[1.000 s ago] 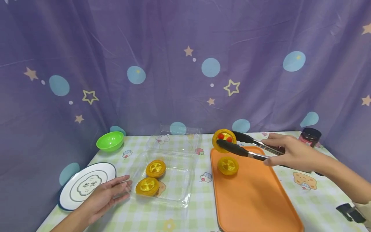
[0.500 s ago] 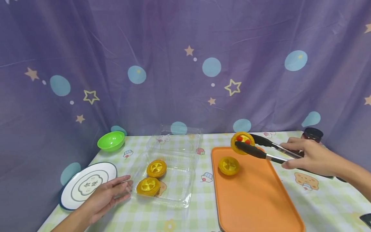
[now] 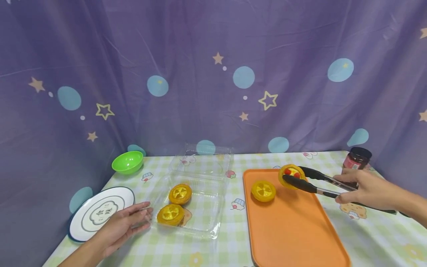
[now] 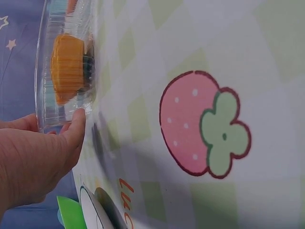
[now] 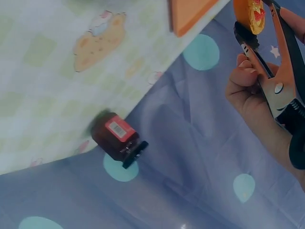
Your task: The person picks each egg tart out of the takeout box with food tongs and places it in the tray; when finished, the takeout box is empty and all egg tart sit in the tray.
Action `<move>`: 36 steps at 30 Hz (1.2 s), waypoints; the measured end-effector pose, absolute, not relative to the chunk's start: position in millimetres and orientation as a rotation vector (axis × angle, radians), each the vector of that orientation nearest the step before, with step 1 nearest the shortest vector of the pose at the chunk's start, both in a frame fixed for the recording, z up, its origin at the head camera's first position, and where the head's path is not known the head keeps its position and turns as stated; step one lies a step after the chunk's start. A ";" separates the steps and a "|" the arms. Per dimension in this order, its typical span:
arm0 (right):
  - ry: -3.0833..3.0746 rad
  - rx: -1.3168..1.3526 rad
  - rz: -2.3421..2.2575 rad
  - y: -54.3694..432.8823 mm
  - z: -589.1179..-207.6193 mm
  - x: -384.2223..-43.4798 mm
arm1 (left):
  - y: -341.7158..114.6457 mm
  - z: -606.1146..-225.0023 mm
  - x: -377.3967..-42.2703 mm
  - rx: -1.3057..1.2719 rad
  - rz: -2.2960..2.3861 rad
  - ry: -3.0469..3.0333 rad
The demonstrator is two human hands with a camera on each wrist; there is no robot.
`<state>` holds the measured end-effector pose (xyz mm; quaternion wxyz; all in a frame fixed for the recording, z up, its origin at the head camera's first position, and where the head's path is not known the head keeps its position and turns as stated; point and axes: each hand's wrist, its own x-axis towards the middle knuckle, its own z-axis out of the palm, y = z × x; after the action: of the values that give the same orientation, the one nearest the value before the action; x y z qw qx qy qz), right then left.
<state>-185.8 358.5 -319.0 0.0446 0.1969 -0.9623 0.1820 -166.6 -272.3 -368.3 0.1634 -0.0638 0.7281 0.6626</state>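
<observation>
While the right hand (image 3: 369, 188) grips black-and-silver tongs (image 3: 306, 185) in curled fingers, the round golden red-topped tart (image 3: 289, 171) hangs leftward of it, clamped in their tips above the flat orange tray (image 3: 290, 230); the left hand (image 3: 124, 224), fingers loosely extended, touches the clear plastic box (image 3: 204, 213).

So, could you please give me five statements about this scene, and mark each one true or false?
1. The right hand holds a pair of tongs. True.
2. The tart in the tongs carries only green pieces. False: the gripped tart has red pieces on it.
3. Three tarts are in the clear container. False: the clear container holds two tarts.
4. The dark-lidded jar stands to the right of the orange tray in the head view. True.
5. The green bowl is on the tray. False: the green bowl stands on the tablecloth.
</observation>
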 end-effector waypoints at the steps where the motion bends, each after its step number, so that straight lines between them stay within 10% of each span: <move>1: -2.931 0.622 0.550 359.1 -321.9 -185.8 | -272.3 -368.3 -166.6 -0.190 1.892 2.076; 36: -2.947 0.557 0.667 349.8 -354.4 -184.0 | -273.9 -371.7 -165.3 -0.136 1.899 2.088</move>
<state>-184.0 349.8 -354.4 0.0345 0.1812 -0.9586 0.2168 -165.3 -273.9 -371.7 0.1574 -0.0476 0.7297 0.6637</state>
